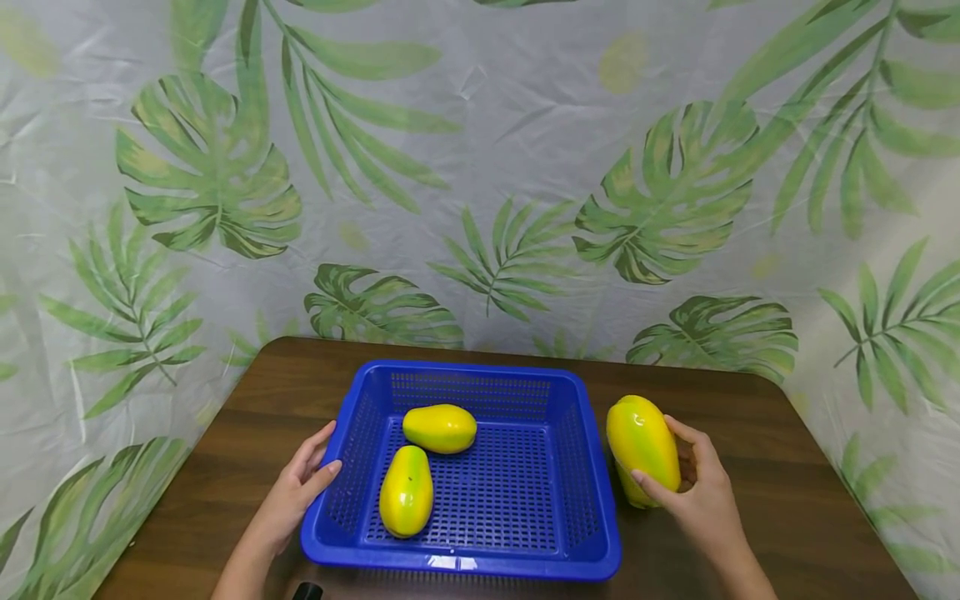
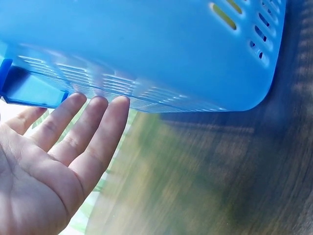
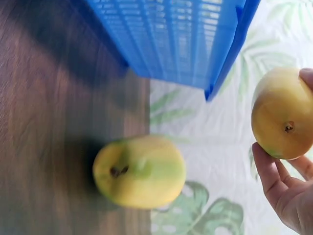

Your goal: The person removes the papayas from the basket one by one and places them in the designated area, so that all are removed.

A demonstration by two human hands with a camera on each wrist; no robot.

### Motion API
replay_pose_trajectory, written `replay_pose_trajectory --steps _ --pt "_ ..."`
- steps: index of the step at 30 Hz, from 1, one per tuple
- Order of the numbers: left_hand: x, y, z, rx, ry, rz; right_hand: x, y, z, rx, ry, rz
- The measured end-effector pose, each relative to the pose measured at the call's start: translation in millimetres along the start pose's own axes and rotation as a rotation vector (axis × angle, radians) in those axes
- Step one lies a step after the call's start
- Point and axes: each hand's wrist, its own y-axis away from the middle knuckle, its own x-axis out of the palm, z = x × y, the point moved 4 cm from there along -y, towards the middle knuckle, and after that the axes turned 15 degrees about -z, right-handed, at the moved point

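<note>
The right hand [image 1: 697,483] has one yellow papaya [image 1: 643,442] between the thumb and the curved fingers, spread about as wide as the fruit, in the air just right of the blue basket [image 1: 525,567] and above a lower papaya [image 3: 146,183]. In the head view its long axis goes obliquely from far left to near right, and its end with a small dark mark faces the right wrist camera. The left hand [image 1: 292,492] is opened, almost straight fingers touching the basket's left side.
</note>
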Motion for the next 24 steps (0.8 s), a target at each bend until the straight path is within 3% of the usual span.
replay_pose_trajectory --steps 9,13,19,24 --pt "-0.6 0.0 0.2 0.0 0.002 0.003 -18 4.5 -90 0.052 0.118 -0.102" --pt "-0.4 -0.2 0.1 0.002 -0.006 0.001 -28 6.5 -115 0.104 0.14 -0.122" --pt "0.5 0.1 -0.1 0.0 0.008 0.015 -42 9.9 -135 0.182 0.188 -0.171" --pt "0.7 0.7 -0.6 0.006 0.019 0.021 -46 12.3 -130 0.258 0.209 -0.175"
